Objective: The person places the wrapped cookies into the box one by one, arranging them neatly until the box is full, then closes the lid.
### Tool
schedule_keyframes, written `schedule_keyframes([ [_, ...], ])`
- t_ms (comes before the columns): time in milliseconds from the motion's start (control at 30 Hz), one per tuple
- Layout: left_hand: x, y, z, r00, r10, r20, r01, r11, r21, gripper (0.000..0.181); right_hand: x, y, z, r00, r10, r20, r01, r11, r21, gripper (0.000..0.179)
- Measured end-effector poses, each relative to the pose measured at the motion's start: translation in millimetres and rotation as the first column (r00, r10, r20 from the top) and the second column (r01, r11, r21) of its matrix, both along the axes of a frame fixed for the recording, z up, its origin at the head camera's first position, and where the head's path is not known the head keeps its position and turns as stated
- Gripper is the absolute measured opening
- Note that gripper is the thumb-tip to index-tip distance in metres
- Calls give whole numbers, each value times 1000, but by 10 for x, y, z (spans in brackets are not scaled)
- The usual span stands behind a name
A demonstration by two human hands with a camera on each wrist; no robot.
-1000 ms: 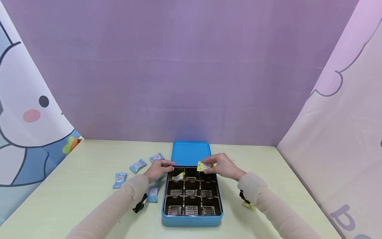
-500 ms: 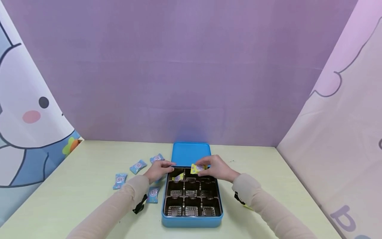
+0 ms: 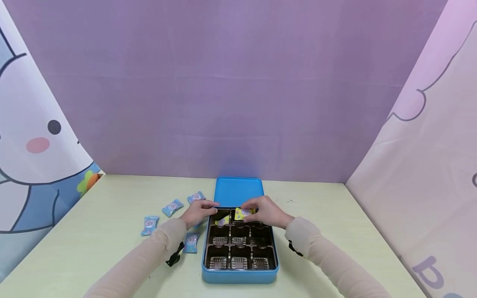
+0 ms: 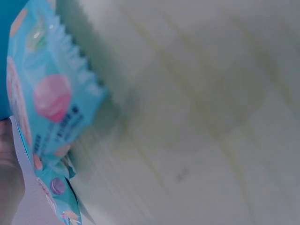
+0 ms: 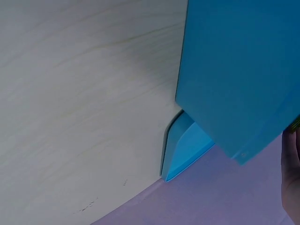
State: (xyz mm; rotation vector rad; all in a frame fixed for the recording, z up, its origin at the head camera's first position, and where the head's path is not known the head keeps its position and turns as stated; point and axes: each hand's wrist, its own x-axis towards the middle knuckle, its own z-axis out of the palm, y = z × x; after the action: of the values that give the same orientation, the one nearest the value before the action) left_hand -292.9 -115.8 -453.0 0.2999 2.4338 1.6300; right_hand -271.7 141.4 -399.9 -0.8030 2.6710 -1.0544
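A blue tin (image 3: 240,276) with a dark insert (image 3: 240,245) of several compartments stands on the table, its blue lid (image 3: 238,191) folded back behind it. My left hand (image 3: 197,212) holds the back left corner of the rim. Between thumb and fingers, my right hand (image 3: 269,212) pinches a yellow wrapped candy (image 3: 243,213) over the back middle compartment. Another yellow candy (image 3: 222,220) lies in the back left compartment. In the right wrist view the tin's side (image 5: 234,70) hides most of my right hand (image 5: 291,183).
Left of the tin lie several blue wrapped candies (image 3: 172,207), one (image 3: 191,242) close beside its wall. The left wrist view shows a blue candy (image 4: 51,93) right by the tin. A purple backdrop (image 3: 238,91) rises behind the table (image 3: 123,194).
My right hand has moved left with the yellow candy, from above the back right compartment to the back middle one. The left hand stays at the rim.
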Motion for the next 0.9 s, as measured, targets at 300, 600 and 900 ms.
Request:
schedule_keyframes([
  [300,127,42,134,1000,20,-16,-21,999,-24,27,30,-61,-33,999,38,-19,-37,997,65,37],
  [600,40,16,19,1000,22,-2,-22,1000,-14,26,15,-81,-59,997,59,-47,-54,993,106,35],
  [900,48,11,42,1000,15,-1,-15,1000,-1,26,2,-91,-68,998,54,-36,-51,995,84,38],
])
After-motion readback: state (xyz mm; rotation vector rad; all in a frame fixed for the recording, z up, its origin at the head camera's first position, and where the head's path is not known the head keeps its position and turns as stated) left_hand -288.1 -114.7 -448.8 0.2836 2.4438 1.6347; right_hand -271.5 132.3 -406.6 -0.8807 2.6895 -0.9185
